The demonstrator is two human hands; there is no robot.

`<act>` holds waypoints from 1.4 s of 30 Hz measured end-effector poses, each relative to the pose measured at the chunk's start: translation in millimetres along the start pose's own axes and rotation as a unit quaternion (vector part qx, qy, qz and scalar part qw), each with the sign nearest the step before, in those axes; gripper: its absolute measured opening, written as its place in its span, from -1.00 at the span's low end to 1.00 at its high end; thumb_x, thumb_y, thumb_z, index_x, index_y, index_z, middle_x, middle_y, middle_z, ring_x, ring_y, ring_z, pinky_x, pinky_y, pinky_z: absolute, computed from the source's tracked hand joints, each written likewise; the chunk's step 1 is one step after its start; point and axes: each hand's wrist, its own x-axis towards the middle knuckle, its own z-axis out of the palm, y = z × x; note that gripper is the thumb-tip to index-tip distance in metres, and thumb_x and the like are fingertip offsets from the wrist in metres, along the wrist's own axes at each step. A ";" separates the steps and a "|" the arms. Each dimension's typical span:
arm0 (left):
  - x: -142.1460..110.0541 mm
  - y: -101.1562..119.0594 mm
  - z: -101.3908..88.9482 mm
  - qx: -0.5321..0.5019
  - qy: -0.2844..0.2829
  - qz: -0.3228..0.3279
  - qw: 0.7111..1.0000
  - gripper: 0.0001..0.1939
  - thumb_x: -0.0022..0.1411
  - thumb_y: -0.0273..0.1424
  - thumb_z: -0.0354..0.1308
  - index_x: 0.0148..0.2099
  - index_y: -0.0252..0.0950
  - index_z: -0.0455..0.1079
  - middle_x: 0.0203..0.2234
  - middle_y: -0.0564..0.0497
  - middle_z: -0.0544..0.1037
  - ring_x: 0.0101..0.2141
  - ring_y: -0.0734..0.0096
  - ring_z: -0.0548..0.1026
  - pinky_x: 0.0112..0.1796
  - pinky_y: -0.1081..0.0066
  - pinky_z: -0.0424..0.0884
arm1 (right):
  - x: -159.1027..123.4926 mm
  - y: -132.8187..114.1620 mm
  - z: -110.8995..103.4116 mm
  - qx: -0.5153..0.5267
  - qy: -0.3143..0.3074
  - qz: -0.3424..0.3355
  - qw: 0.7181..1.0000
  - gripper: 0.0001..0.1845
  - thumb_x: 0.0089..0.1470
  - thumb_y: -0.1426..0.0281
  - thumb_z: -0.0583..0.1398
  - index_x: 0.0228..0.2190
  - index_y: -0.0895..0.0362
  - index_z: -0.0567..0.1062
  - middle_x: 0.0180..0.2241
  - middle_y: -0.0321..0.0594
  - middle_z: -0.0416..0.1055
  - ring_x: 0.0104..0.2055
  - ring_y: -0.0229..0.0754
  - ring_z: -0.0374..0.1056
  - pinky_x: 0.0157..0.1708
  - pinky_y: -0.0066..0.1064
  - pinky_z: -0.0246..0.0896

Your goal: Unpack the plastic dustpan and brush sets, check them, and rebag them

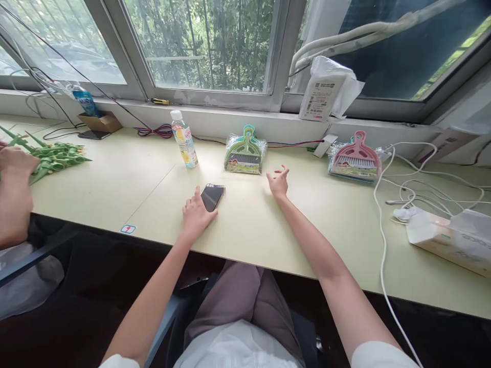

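Observation:
A dark smartphone [212,197] lies flat on the pale table, a small blurred patch at its upper right corner. My left hand [196,213] grips it by its sides, thumb at the lower right edge and fingers along the left. Raised a little over the table, my right hand [279,182] holds nothing; its fingers are bent and spread apart. Just beyond it stands a green dustpan and brush set [245,153] in clear wrapping. To the left of that set is a bottle [184,139] with a white cap and a colourful label.
A pink dustpan and brush set [356,159] stands at the right, near white cables [429,191] and a tissue pack [452,237]. Another person's hand [17,162] is at the far left beside green pods [61,157]. Red and blue wires [157,131] run along the wall.

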 end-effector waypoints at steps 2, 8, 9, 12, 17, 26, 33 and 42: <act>15.6 -2.9 -1.2 -0.024 0.002 0.001 1.000 0.01 -0.04 -0.19 0.25 0.34 -0.31 -0.19 0.03 -0.29 0.37 0.03 -0.11 0.31 0.00 0.02 0.23 | -8.2 3.9 -18.2 0.012 -0.009 0.004 1.000 -0.35 0.00 0.18 0.11 0.08 0.04 -0.01 -0.04 -0.12 0.32 -0.30 -0.19 0.37 -0.26 -0.30 0.23; 58.9 -7.8 -10.7 -0.090 0.038 -0.041 0.994 -0.08 -0.13 -0.35 0.33 0.23 -0.30 -0.05 -0.04 -0.22 0.37 0.02 -0.08 0.30 0.01 0.05 0.24 | -17.7 16.9 -43.2 0.085 -0.022 0.027 0.996 -0.45 0.00 0.31 0.07 0.03 0.07 0.05 -0.10 -0.16 0.37 -0.33 -0.21 0.40 -0.25 -0.33 0.24; 65.9 -7.8 -11.2 -0.101 0.056 -0.052 0.992 -0.10 -0.13 -0.37 0.33 0.21 -0.31 -0.04 -0.02 -0.23 0.36 0.03 -0.07 0.29 0.02 0.05 0.22 | -17.6 18.4 -42.8 0.090 -0.021 0.031 0.995 -0.46 -0.01 0.32 0.06 0.03 0.07 0.06 -0.10 -0.16 0.38 -0.34 -0.21 0.41 -0.25 -0.33 0.24; 88.5 -5.7 -9.8 -0.142 0.130 -0.068 0.979 -0.12 -0.11 -0.45 0.31 0.20 -0.34 -0.07 0.05 -0.28 0.27 0.07 -0.02 0.25 0.09 0.02 0.15 | -16.6 20.8 -39.8 0.084 -0.023 0.028 0.996 -0.47 -0.03 0.34 0.08 0.01 0.08 0.09 -0.12 -0.18 0.40 -0.35 -0.21 0.41 -0.23 -0.31 0.24; 129.5 2.1 -3.6 -0.185 0.252 -0.074 0.947 -0.03 -0.08 -0.55 0.27 0.28 -0.34 -0.22 0.17 -0.35 0.09 0.16 0.00 0.12 0.16 -0.02 0.02 | -16.1 20.6 -39.2 0.132 -0.019 0.024 0.991 -0.41 -0.04 0.38 0.07 0.04 0.08 0.03 -0.16 -0.20 0.43 -0.38 -0.22 0.42 -0.29 -0.33 0.29; 171.2 12.9 20.5 -0.188 0.344 -0.084 0.916 0.02 -0.01 -0.50 0.26 0.33 -0.43 -0.33 0.19 -0.41 0.05 0.20 -0.03 0.09 0.20 0.03 -0.06 | -17.3 21.3 -39.4 0.162 -0.023 0.032 0.986 -0.38 -0.04 0.38 0.04 0.07 0.07 -0.03 -0.20 -0.24 0.44 -0.45 -0.25 0.42 -0.33 -0.35 0.30; 184.9 14.1 30.2 -0.188 0.352 -0.090 0.913 0.00 0.03 -0.43 0.28 0.32 -0.45 -0.32 0.20 -0.42 0.05 0.23 0.00 0.06 0.21 0.07 -0.08 | -18.7 16.8 -39.0 0.132 -0.032 0.033 0.990 -0.39 -0.06 0.39 0.03 0.06 0.09 0.00 -0.19 -0.21 0.46 -0.44 -0.21 0.42 -0.32 -0.34 0.23; 182.4 8.0 36.2 -0.196 0.339 -0.114 0.913 -0.08 0.01 -0.41 0.30 0.27 -0.44 -0.19 0.14 -0.36 0.18 0.16 0.03 0.17 0.16 0.13 0.07 | -20.7 22.9 -38.4 0.105 -0.044 0.014 0.993 -0.40 -0.06 0.37 0.02 0.06 0.07 0.02 -0.19 -0.22 0.47 -0.39 -0.17 0.43 -0.32 -0.32 0.21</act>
